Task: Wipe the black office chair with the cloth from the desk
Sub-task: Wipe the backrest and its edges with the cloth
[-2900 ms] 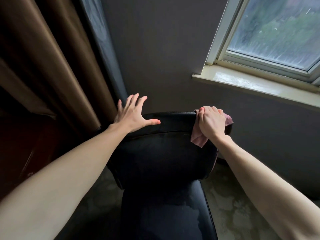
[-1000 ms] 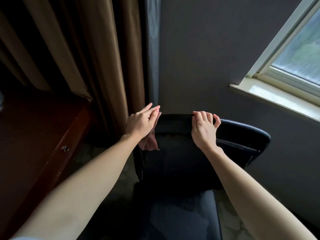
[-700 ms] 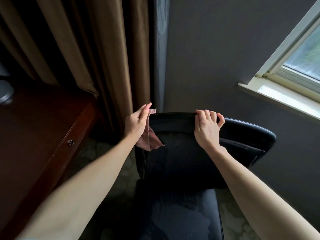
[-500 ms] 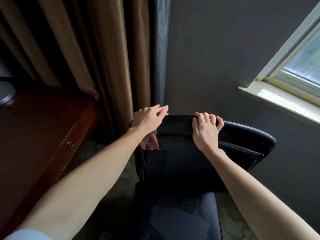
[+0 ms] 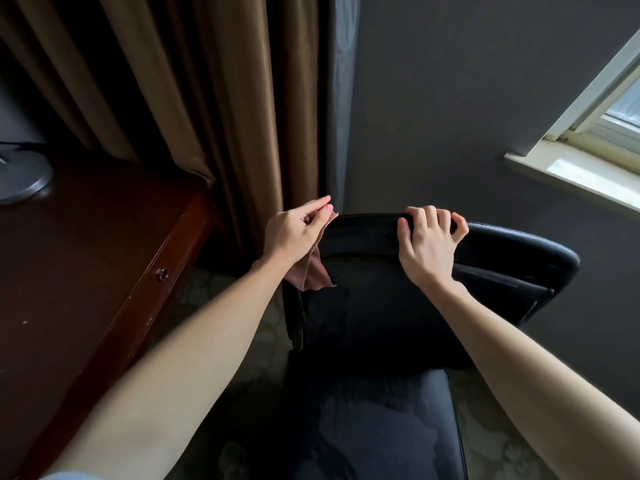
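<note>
Your left hand was pinched shut on the small dusty-pink cloth, thumb & forefinger closed on its top edge, w/ the rest of the rag hanging loose below your palm. The pinch sat right at the left top corner of the black padded leather office chair; the cloth's upper edge was against or just beside that corner, can't tell which. Its lower flap hung in front of the backrest's left edge.

Your right hand was curled over the chair's top rim, fingers hooked over the far side and thumb on the near side, so it gripped the backrest itself & nothing else. It sat right of the cloth hand, w/ bare rim between the two.

The chair's backrest faced you, its seat below toward the bottom of the frame, w/ dull smeary patches on the seat surface. An armrest stuck out past the right side of the chair.

Left of the chair stood the dark reddish wooden desk, a small round knob on its front edge. On the desk's far left corner sat a grey round metal base, cut off by the frame. Behind the chair hung brown pleated curtains, and a grey wall ran to its right. A white-framed window w/ a pale sill was up right of the chair. Patterned carpet lay beneath it.
</note>
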